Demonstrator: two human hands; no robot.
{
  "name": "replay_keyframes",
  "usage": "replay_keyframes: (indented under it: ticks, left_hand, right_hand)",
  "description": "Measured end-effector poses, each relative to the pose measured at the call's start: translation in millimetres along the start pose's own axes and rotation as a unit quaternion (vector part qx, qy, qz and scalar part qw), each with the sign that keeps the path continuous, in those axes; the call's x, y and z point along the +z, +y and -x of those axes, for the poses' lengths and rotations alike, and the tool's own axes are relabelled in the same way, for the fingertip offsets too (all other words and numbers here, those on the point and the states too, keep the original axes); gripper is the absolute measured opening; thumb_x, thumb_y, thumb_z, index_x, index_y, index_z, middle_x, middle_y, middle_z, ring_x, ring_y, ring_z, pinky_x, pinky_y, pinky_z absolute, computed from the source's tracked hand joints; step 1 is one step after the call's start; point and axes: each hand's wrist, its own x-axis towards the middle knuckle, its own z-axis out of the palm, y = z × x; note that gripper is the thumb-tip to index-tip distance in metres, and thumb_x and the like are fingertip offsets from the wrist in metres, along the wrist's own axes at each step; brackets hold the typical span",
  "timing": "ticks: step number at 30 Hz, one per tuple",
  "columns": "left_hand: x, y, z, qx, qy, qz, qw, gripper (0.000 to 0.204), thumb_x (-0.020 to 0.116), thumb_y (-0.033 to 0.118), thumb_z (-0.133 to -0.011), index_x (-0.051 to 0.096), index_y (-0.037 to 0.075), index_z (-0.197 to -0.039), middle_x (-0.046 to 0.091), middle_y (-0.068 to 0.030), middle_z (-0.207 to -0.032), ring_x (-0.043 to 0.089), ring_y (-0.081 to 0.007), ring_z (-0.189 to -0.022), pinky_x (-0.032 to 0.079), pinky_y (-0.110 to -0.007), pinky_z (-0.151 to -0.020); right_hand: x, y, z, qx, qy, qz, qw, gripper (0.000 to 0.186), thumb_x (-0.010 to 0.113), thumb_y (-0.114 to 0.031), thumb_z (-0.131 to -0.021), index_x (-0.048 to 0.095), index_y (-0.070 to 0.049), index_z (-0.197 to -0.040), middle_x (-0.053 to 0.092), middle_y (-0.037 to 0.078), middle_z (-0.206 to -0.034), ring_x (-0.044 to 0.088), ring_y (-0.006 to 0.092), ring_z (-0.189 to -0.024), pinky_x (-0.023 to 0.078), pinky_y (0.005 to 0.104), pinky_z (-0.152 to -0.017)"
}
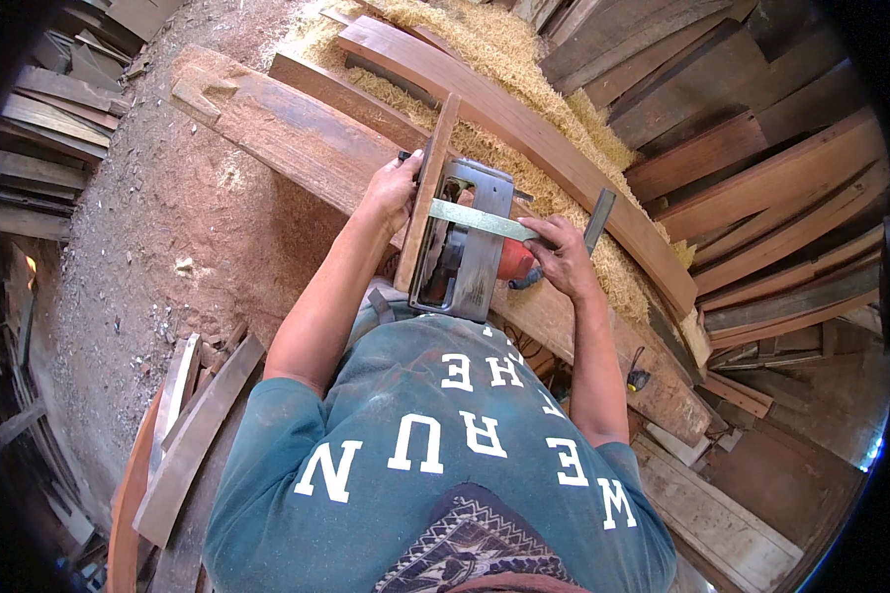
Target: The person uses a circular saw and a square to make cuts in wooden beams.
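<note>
An upturned circular saw (480, 272), with a flat metal base plate and a red body (515, 260), rests on a long plank in front of my chest. Along the base's left side runs a straight wooden strip (427, 203). My left hand (394, 188) is closed around that strip near a small black knob (403, 155). Across the base lies a flat, pale metal ruler (475, 218), reaching to the strip. Its right end is pinched in the fingers of my right hand (564, 255). The underside of the saw is mostly hidden.
The long plank (297, 119) is dusted with sawdust. Beyond it, a curved wooden beam (524, 128) lies over yellow shavings (485, 40). Stacked boards (771, 188) stand on the right. Loose offcuts (193, 435) lie at lower left, beside the dusty ground (148, 227).
</note>
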Motion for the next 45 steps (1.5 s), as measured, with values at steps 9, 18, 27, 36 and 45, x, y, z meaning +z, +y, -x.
replay_keyframes:
  ticks: [9, 18, 27, 36, 45]
  left_hand:
    - [-8.9, -4.7, -11.3, 0.022, -0.009, 0.024, 0.999, 0.026, 0.05, 0.025, -0.106, 0.057, 0.001, -0.11, 0.066, -0.0104, -0.093, 0.066, -0.0228, -0.076, 0.059, -0.039, -0.069]
    - [0.1, -3.4, -3.5, 0.015, 0.008, 0.033, 0.999, 0.027, 0.049, 0.028, -0.106, 0.058, 0.004, -0.111, 0.063, -0.0052, -0.089, 0.06, -0.017, -0.075, 0.054, -0.034, -0.068]
    - [-1.1, -4.1, -6.6, 0.011, 0.017, 0.027, 0.999, 0.026, 0.049, 0.029, -0.106, 0.058, 0.004, -0.109, 0.062, -0.006, -0.087, 0.061, -0.018, -0.072, 0.055, -0.034, -0.065]
    - [-2.0, -2.3, -8.0, 0.014, 0.032, 0.004, 0.999, 0.029, 0.05, 0.031, -0.106, 0.059, 0.004, -0.106, 0.063, -0.0061, -0.086, 0.06, -0.017, -0.07, 0.054, -0.032, -0.065]
    - [-7.2, -5.1, -11.2, 0.02, 0.023, 0.02, 0.999, 0.023, 0.051, 0.026, -0.106, 0.06, 0.004, -0.106, 0.065, -0.0057, -0.084, 0.063, -0.0179, -0.069, 0.055, -0.035, -0.064]
  right_hand:
    - [-4.3, -2.6, -2.1, -0.004, -0.005, 0.013, 1.0, 0.037, 0.076, -0.008, -0.078, 0.073, -0.013, -0.114, 0.064, 0.008, -0.089, 0.059, 0.0286, -0.089, 0.047, 0.0409, -0.082]
    - [-3.1, -2.8, -1.3, -0.01, 0.0, 0.017, 1.0, 0.037, 0.076, -0.009, -0.078, 0.072, -0.014, -0.115, 0.064, 0.008, -0.089, 0.059, 0.0281, -0.091, 0.045, 0.0412, -0.085]
    - [-4.2, -3.7, -2.6, -0.013, 0.001, 0.024, 1.0, 0.036, 0.076, -0.01, -0.078, 0.072, -0.014, -0.114, 0.064, 0.008, -0.089, 0.059, 0.0281, -0.091, 0.044, 0.0412, -0.084]
    - [-6.2, -6.3, -5.6, -0.014, -0.007, 0.035, 0.999, 0.036, 0.075, -0.01, -0.079, 0.072, -0.014, -0.115, 0.063, 0.007, -0.089, 0.059, 0.0278, -0.091, 0.043, 0.0418, -0.084]
    - [-7.6, -7.7, -7.2, -0.009, -0.017, 0.035, 0.999, 0.037, 0.075, -0.009, -0.079, 0.072, -0.015, -0.116, 0.062, 0.008, -0.087, 0.059, 0.028, -0.089, 0.044, 0.0419, -0.082]
